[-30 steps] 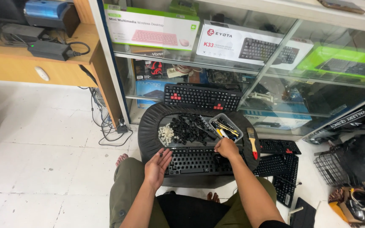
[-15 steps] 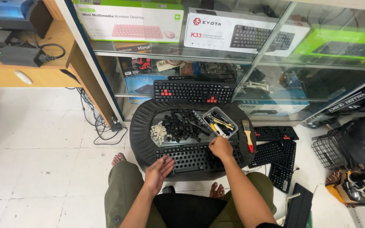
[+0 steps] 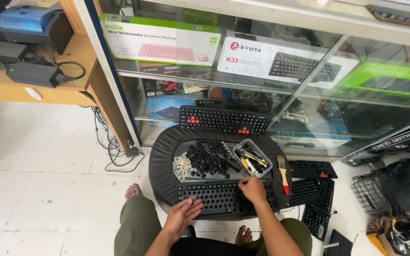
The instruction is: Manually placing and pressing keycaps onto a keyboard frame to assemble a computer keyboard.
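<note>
A black keyboard (image 3: 214, 199) lies on a round black stool-like surface (image 3: 160, 161) in front of me. My left hand (image 3: 182, 213) rests flat on the keyboard's left end, fingers apart. My right hand (image 3: 251, 187) sits at the keyboard's upper right edge, fingers curled; whether it holds a keycap I cannot tell. Behind the keyboard lies a pile of loose black keycaps (image 3: 209, 159) and a small heap of pale rubber domes (image 3: 182, 166). A grey tray of small tools (image 3: 252, 159) stands just beyond my right hand.
A red-handled brush (image 3: 283, 174) lies at the stool's right edge. Another black keyboard with red keys (image 3: 224, 119) leans against the glass display cabinet (image 3: 281, 90). More keyboards (image 3: 314, 189) lie on the floor at right, beside a wire basket (image 3: 371, 194). Cables (image 3: 112, 147) trail at left.
The view has shifted slightly. My right hand has stayed at the keyboard's upper right and my left hand stays on its left end.
</note>
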